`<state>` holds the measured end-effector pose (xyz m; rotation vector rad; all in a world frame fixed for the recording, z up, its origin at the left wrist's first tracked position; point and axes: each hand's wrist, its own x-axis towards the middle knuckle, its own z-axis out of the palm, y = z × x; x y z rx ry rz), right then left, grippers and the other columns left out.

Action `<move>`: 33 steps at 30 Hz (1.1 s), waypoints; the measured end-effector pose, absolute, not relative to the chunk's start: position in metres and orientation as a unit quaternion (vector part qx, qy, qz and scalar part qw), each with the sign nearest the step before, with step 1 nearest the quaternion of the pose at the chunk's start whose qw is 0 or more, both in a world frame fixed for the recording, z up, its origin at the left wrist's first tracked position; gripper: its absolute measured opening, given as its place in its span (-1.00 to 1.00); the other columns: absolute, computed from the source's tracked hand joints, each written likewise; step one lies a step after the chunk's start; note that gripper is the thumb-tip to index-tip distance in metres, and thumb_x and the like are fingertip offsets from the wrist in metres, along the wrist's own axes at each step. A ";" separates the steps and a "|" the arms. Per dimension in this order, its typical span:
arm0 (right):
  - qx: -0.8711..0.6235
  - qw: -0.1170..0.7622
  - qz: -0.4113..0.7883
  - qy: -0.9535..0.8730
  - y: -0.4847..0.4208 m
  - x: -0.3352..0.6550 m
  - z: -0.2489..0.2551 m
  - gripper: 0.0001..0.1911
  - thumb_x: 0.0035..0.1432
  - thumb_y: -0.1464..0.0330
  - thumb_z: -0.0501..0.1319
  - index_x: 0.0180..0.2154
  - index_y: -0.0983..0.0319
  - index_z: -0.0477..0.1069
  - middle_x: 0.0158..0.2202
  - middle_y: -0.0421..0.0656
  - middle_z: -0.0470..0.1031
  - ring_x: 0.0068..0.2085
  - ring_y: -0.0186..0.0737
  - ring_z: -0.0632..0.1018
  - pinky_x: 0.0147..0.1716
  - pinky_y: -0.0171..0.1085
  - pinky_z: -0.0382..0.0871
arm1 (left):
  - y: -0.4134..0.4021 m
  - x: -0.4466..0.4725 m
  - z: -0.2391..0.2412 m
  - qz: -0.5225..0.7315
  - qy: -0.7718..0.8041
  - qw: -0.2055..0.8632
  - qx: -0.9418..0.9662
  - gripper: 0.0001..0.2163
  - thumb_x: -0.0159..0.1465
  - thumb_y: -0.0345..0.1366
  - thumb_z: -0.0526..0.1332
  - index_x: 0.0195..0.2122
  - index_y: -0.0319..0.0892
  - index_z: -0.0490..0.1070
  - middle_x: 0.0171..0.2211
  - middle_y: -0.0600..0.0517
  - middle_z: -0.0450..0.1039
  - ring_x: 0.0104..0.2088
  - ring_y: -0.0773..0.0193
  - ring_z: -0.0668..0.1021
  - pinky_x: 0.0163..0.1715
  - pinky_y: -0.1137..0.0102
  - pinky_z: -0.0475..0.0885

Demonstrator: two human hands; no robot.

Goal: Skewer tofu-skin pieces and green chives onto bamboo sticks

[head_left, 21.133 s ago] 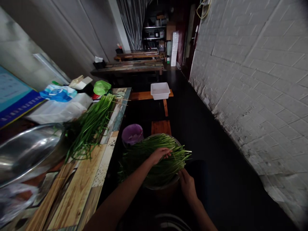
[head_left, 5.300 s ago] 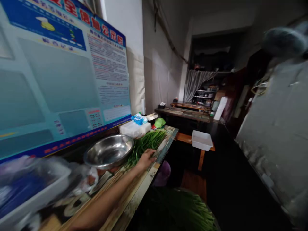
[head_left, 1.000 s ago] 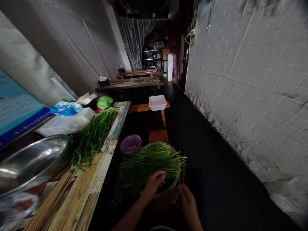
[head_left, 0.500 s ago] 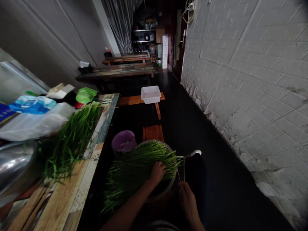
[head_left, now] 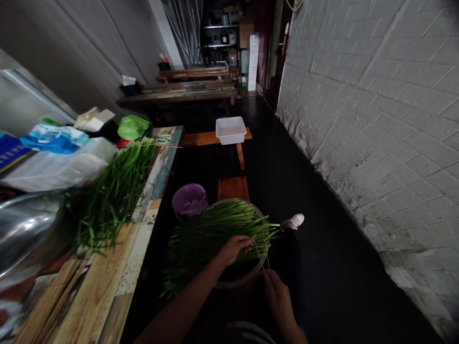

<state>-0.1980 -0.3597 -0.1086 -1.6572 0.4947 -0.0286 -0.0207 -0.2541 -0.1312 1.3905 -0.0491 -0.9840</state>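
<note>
Long green garlic chives (head_left: 218, 224) lie heaped over a round basin (head_left: 260, 270), their pale cut ends pointing right. My left hand (head_left: 234, 249) is over the heap with thumb and fingers pinched together by the tip of a skewer. What it pinches is too small to make out. Below and to the right, my right hand (head_left: 278, 291) is closed around the lower ends of two thin bamboo skewers (head_left: 266, 255), which slant up toward the chive ends.
A purple bucket (head_left: 190, 200) stands beside the basin. On the table (head_left: 124, 272) at left are more chives (head_left: 118, 191), a steel bowl (head_left: 28, 229), scissors (head_left: 164, 138) and plastic bags. A white tub (head_left: 231, 130) rests on a bench; a brick wall (head_left: 394, 110) runs along the right.
My left hand has lifted from among the chives and moved right to the skewer tips, its fingers now pinched. The skewers in my right hand have tilted left. The camera view has shifted slightly.
</note>
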 end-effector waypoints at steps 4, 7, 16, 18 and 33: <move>-0.736 0.645 -0.022 0.204 -0.348 -0.204 -0.108 -0.65 0.27 0.13 -0.03 -0.25 0.24 0.38 -0.46 -0.23 0.37 -0.45 -0.36 0.38 -0.46 -0.46 0.25 | -0.246 -0.025 -0.121 -0.462 0.038 0.684 0.563 -0.64 -0.15 -0.10 0.42 -0.46 -0.32 0.52 -0.38 -0.05 0.49 -0.46 0.39 0.43 -0.47 0.47 0.23; -0.753 0.628 -0.026 0.195 -0.347 -0.199 -0.108 -0.65 0.26 0.13 -0.03 -0.35 0.24 0.35 -0.50 -0.23 0.34 -0.46 -0.37 0.38 -0.48 -0.47 0.24 | -0.243 -0.024 -0.116 -0.469 0.050 0.696 0.542 -0.64 -0.19 -0.12 0.44 -0.49 -0.33 0.52 -0.40 -0.05 0.48 -0.49 0.42 0.40 -0.48 0.48 0.22; -0.776 0.612 0.007 0.150 -0.353 -0.181 -0.105 -0.64 0.26 0.14 -0.03 -0.35 0.25 0.37 -0.47 -0.19 0.39 -0.40 -0.31 0.41 -0.42 -0.44 0.26 | -0.234 -0.014 -0.115 -0.446 -0.007 0.690 0.570 -0.68 -0.11 -0.12 0.40 -0.51 -0.32 0.52 -0.56 0.02 0.41 -0.56 0.44 0.34 -0.51 0.48 0.19; -0.773 0.616 0.005 0.149 -0.353 -0.183 -0.105 -0.63 0.25 0.13 -0.02 -0.36 0.25 0.37 -0.46 -0.18 0.40 -0.43 -0.32 0.40 -0.43 -0.43 0.26 | -0.231 -0.013 -0.115 -0.453 -0.018 0.681 0.576 -0.69 -0.10 -0.11 0.38 -0.51 -0.31 0.51 -0.52 0.00 0.42 -0.55 0.44 0.33 -0.50 0.48 0.19; -0.668 0.671 -0.043 0.318 -0.352 -0.192 -0.165 -0.64 0.07 0.06 0.07 -0.51 0.22 0.29 -0.62 -0.31 0.14 -0.58 -0.40 0.17 -0.61 -0.41 0.11 | -0.245 -0.037 -0.154 -0.280 -0.256 0.425 0.822 -0.84 0.15 -0.31 0.16 -0.45 -0.20 0.52 -0.39 0.01 0.45 -0.26 0.25 0.45 -0.18 0.39 0.29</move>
